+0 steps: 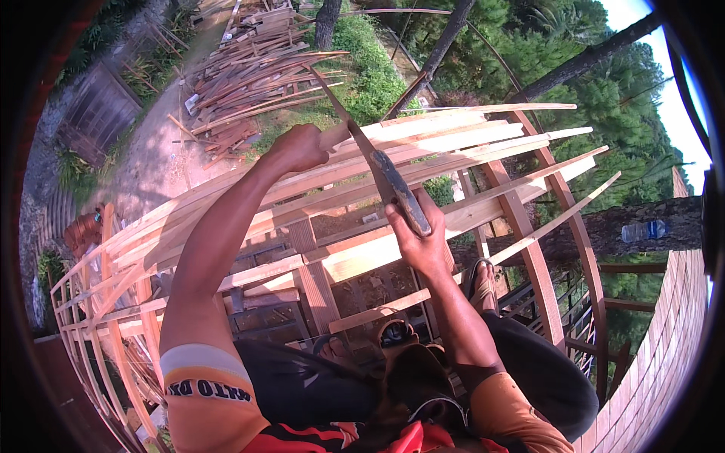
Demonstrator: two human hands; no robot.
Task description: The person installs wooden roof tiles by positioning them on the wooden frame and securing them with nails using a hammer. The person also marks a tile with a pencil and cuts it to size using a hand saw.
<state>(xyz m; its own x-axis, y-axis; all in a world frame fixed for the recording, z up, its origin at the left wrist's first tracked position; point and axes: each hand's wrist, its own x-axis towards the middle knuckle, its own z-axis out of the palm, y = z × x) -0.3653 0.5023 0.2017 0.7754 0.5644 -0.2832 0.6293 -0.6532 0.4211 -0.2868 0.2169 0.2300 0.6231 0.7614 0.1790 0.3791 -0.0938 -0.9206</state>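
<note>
Slanting across the middle of the view, a long-bladed hand tool (380,166) runs from the person's right hand (424,253) up and leftward over the pale strips of wood. Its handle (400,195) is thick, dark grey and worn, with lighter brown showing along the edges and a rounded butt end; the blade (331,96) is narrow, brownish and dull, tapering to its far tip. The right fingers are wrapped around that handle. The left hand (296,149) is closed around a short pale piece of wood (334,137), whose end lies right by the blade; whether the two touch, I cannot tell. Below them, long pale wooden strips (445,153) fan out across brown upright boards (521,226). A sandaled foot (484,284) rests near the lower strips. Farther out, a clear bottle (644,231) lies along a tree trunk (596,240), a shingled surface (653,347) curves at the right, and a timber pile (257,83) covers the ground beyond.
</note>
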